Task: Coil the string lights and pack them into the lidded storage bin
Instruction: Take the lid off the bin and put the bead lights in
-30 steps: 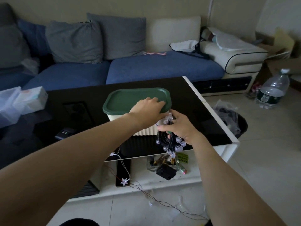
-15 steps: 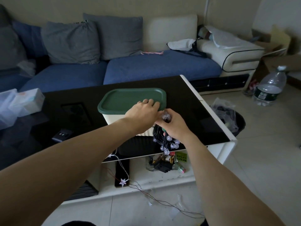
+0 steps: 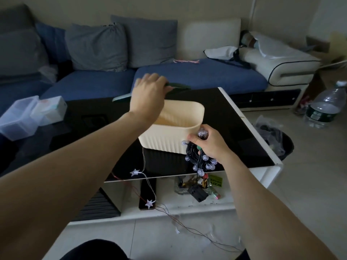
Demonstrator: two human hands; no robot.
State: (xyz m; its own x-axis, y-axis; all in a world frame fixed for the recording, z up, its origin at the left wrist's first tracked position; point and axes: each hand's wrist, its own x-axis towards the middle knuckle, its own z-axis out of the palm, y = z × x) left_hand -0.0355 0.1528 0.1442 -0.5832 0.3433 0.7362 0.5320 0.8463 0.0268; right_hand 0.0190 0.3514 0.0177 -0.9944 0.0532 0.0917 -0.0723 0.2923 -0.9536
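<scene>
Lifted clear since the earlier frame, the green lid now hangs tilted above the far rim of the cream storage bin, gripped at its near edge by the left hand, whose fingers curl round it. That leaves the bin open on the black glass tabletop, its ribbed wall facing the camera. Just beside the bin's near right corner, the right hand holds the coiled string lights: dark wire bunched in the fist, small clear round bulbs dangling below it over the tabletop's front edge. A second strand with white star lights trails from the tabletop down past the lower shelf to the tiled floor. Farther off stand a blue sofa, a large water bottle on the floor at right, and clear plastic boxes at left.
</scene>
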